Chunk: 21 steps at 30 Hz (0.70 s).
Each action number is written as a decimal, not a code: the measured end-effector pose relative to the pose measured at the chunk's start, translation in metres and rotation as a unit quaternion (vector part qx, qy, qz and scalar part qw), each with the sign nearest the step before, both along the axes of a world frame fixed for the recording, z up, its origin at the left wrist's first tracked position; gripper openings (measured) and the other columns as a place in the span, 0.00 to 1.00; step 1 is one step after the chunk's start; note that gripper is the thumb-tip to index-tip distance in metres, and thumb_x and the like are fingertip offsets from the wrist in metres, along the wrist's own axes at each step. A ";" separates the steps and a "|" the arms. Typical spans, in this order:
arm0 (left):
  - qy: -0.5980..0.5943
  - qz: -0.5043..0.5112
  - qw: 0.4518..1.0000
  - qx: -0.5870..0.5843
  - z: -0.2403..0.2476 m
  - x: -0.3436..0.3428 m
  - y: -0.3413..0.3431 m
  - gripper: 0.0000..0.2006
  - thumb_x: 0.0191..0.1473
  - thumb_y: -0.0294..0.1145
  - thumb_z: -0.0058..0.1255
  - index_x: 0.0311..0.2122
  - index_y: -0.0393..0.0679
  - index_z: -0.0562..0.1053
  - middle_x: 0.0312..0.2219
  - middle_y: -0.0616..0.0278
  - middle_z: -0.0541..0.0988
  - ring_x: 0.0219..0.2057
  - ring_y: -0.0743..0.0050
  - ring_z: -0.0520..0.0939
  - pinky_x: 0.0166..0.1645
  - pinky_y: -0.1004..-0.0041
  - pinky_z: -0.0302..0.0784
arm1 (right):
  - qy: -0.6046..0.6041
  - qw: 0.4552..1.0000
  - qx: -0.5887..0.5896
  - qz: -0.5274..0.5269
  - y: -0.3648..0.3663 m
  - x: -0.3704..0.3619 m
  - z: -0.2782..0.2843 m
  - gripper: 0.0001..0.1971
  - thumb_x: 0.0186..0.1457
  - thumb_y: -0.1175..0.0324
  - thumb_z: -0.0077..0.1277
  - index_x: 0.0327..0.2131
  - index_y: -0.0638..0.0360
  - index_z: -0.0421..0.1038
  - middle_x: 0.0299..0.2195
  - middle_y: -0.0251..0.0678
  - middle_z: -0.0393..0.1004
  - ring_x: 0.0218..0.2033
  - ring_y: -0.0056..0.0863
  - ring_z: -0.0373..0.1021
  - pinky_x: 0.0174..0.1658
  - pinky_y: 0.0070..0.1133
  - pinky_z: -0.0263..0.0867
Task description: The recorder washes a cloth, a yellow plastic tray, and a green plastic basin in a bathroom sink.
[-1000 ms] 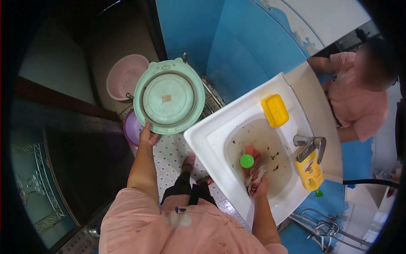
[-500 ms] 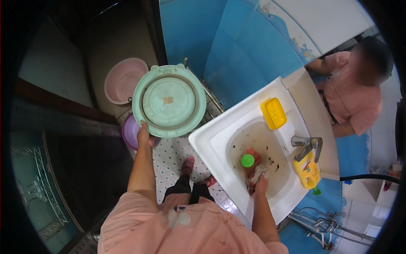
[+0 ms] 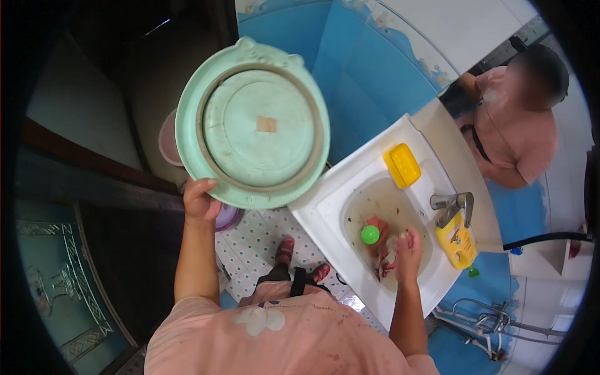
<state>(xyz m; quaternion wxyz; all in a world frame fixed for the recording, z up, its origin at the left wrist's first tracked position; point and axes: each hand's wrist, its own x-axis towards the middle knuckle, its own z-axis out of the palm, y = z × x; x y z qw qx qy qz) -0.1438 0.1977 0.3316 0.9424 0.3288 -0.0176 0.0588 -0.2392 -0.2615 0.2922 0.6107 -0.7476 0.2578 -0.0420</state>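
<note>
Well, the left hand [image 3: 201, 199] grips a basin [image 3: 247, 131] (round, green).

Basin colour: the basin [image 3: 259, 162] is pale mint green, with a brownish ring around its flat middle and a small tan square patch at the centre.
Basin shape: round, broad-rimmed, with small ear-like bumps on the edge farthest from the left hand [image 3: 203, 199].
Basin pose: held up off the floor by its near edge, thumb over the rim, the body reaching ahead and to the right of that hand.
Cloth colour: the cloth [image 3: 389, 255] shows coral red, greyish white and darker red; one piece or several, unclear.
Cloth state: crumpled, partly in murky water.
Cloth place: just left of the right hand [image 3: 409, 247]; contact unclear.
</note>
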 end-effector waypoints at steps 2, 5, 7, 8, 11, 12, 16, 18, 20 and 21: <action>0.022 0.001 0.999 0.027 0.035 -0.021 -0.016 0.30 0.37 0.20 0.43 0.52 0.29 0.60 0.44 0.49 0.72 0.47 0.56 0.74 0.52 0.63 0.69 | -0.022 0.998 0.049 0.026 0.032 0.022 0.050 0.22 0.59 0.67 0.42 0.55 0.61 0.55 0.46 0.39 0.65 0.39 0.21 0.65 0.40 0.17 0.65; 0.012 -0.062 0.997 0.052 0.066 -0.050 -0.045 0.32 0.33 0.23 0.44 0.51 0.28 0.62 0.44 0.44 0.73 0.41 0.52 0.78 0.46 0.62 0.76 | -0.051 0.996 0.071 0.004 0.063 0.041 0.099 0.21 0.61 0.62 0.40 0.54 0.61 0.56 0.46 0.39 0.65 0.40 0.22 0.65 0.41 0.19 0.66; -0.008 -0.147 0.989 -0.002 0.081 -0.069 -0.060 0.32 0.32 0.22 0.45 0.51 0.28 0.62 0.44 0.44 0.73 0.41 0.53 0.77 0.45 0.63 0.76 | -0.066 0.980 0.188 -0.004 0.071 0.046 0.126 0.22 0.62 0.57 0.36 0.53 0.61 0.57 0.47 0.40 0.65 0.44 0.26 0.65 0.44 0.23 0.66; -0.027 -0.228 0.972 -0.056 0.087 -0.078 -0.070 0.32 0.32 0.21 0.46 0.51 0.29 0.62 0.44 0.44 0.73 0.42 0.53 0.77 0.45 0.64 0.76 | -0.066 0.980 0.187 -0.011 0.062 0.045 0.123 0.22 0.62 0.57 0.36 0.53 0.61 0.57 0.47 0.40 0.65 0.44 0.26 0.65 0.44 0.23 0.66; -0.028 -0.256 0.963 -0.076 0.110 -0.099 -0.107 0.32 0.33 0.23 0.49 0.51 0.30 0.63 0.45 0.44 0.72 0.45 0.53 0.75 0.48 0.62 0.73 | -0.168 0.947 0.273 -0.021 0.038 0.030 0.118 0.19 0.62 0.61 0.34 0.52 0.62 0.58 0.46 0.41 0.67 0.46 0.28 0.66 0.46 0.26 0.67; -0.047 -0.273 0.957 -0.085 0.111 -0.105 -0.116 0.32 0.34 0.24 0.50 0.51 0.31 0.63 0.45 0.45 0.72 0.46 0.53 0.75 0.50 0.62 0.72 | -0.167 0.948 0.271 -0.030 0.029 0.023 0.114 0.19 0.62 0.61 0.34 0.52 0.62 0.58 0.46 0.41 0.67 0.46 0.28 0.66 0.46 0.26 0.67; -0.076 -0.265 0.961 -0.014 0.083 -0.122 -0.131 0.33 0.36 0.28 0.52 0.53 0.33 0.63 0.46 0.46 0.72 0.48 0.53 0.74 0.53 0.60 0.69 | -0.148 0.957 0.249 -0.007 -0.005 -0.008 0.111 0.16 0.61 0.65 0.35 0.51 0.60 0.60 0.44 0.39 0.69 0.41 0.27 0.69 0.44 0.23 0.68; -0.072 -0.274 0.959 -0.017 0.082 -0.129 -0.138 0.33 0.36 0.28 0.52 0.53 0.33 0.63 0.46 0.46 0.72 0.48 0.53 0.73 0.53 0.60 0.69 | -0.158 0.953 0.259 0.004 -0.014 -0.018 0.120 0.16 0.61 0.66 0.35 0.51 0.60 0.60 0.43 0.39 0.69 0.40 0.26 0.70 0.44 0.23 0.69; -0.070 -0.282 0.957 -0.018 0.082 -0.134 -0.144 0.33 0.36 0.28 0.52 0.53 0.33 0.63 0.46 0.46 0.72 0.48 0.53 0.73 0.53 0.60 0.69 | -0.111 0.963 0.246 -0.001 -0.020 -0.025 0.129 0.17 0.62 0.64 0.33 0.51 0.60 0.60 0.43 0.39 0.69 0.40 0.27 0.70 0.44 0.23 0.69; -0.068 -0.285 0.956 -0.020 0.082 -0.137 -0.148 0.33 0.36 0.28 0.52 0.53 0.33 0.63 0.46 0.46 0.72 0.48 0.53 0.73 0.53 0.60 0.69 | -0.113 0.962 0.248 -0.005 -0.025 -0.030 0.129 0.17 0.62 0.64 0.33 0.51 0.60 0.60 0.43 0.39 0.69 0.40 0.27 0.70 0.44 0.23 0.69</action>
